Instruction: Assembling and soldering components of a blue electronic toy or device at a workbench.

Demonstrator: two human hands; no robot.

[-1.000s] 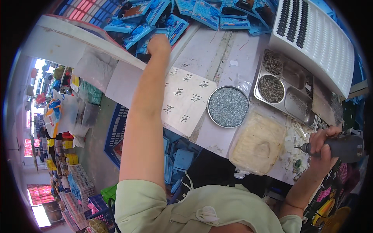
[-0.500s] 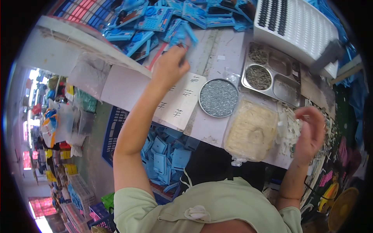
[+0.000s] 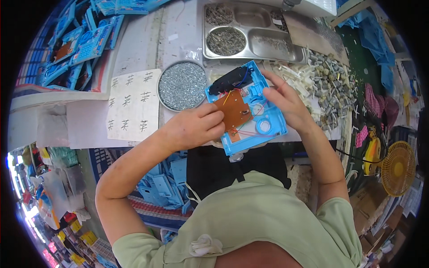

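A light-blue plastic casing (image 3: 273, 117) lies open side up between my hands, tilted above the table's front edge. My right hand (image 3: 289, 103) grips its right side, thumb on the inner face. In the casing are a brown circuit board (image 3: 233, 111), a black part (image 3: 230, 81) and thin coloured wires. My left hand (image 3: 195, 127) has its curled fingers pinched at the board's left edge; the exact fingertip contact is partly hidden. Beneath the casing, a wrapped pale block (image 3: 216, 73) shows only in small parts.
A round tin of small silvery pieces (image 3: 182, 85) stands left of the casing. Behind is a steel compartment tray (image 3: 286, 57) with screws. White plastic pieces and small metal parts (image 3: 328, 80) lie at right. Blue casings (image 3: 85, 42) pile up far left; a paper sheet (image 3: 129, 107) lies before them.
My left hand has come back from the pile of blue casings. A casing is now between both hands, and my right hand has moved left from the white pieces to grip it. The view has shifted.
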